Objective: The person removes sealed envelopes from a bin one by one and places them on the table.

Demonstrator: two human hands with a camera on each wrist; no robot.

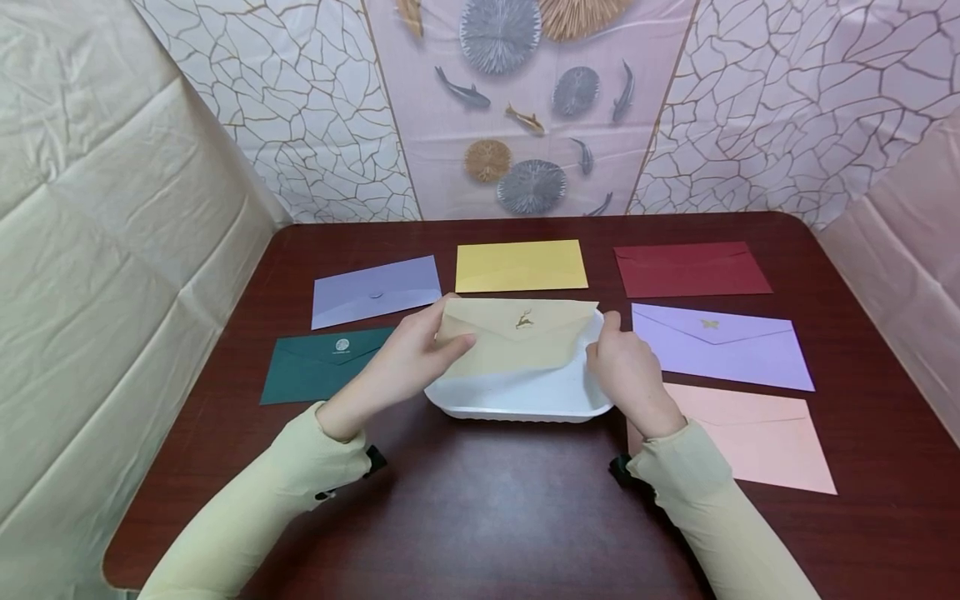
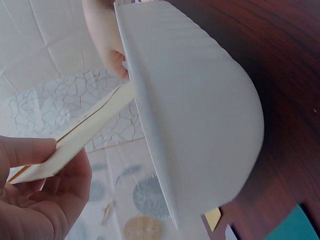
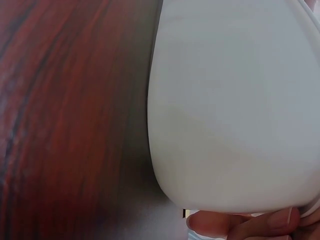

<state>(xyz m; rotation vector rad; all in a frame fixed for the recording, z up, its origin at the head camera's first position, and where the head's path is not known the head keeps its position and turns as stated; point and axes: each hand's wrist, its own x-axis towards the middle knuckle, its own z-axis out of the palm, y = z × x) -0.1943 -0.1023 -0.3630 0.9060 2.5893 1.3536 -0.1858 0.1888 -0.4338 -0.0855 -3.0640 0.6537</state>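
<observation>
A cream envelope [image 1: 517,337] with a gold deer lies slanted over the white plastic tray [image 1: 517,400] in the head view. My left hand [image 1: 416,346] pinches its left end between thumb and fingers; the left wrist view shows this envelope [image 2: 95,120] edge-on, its other end reaching the rim of the tray [image 2: 200,105]. At the tray's right side, my right hand [image 1: 628,367] grips the rim with curled fingers. The right wrist view is mostly filled by the tray wall [image 3: 225,110], with the fingers [image 3: 260,227] under its lower edge.
Around the tray on the dark wooden table [image 1: 480,517] lie a blue envelope [image 1: 375,292], a green envelope [image 1: 315,371], a yellow envelope [image 1: 521,265], a red envelope [image 1: 690,271], a lilac envelope [image 1: 727,350] and a pink envelope [image 1: 765,442]. Patterned cloth [image 1: 532,133] hangs behind.
</observation>
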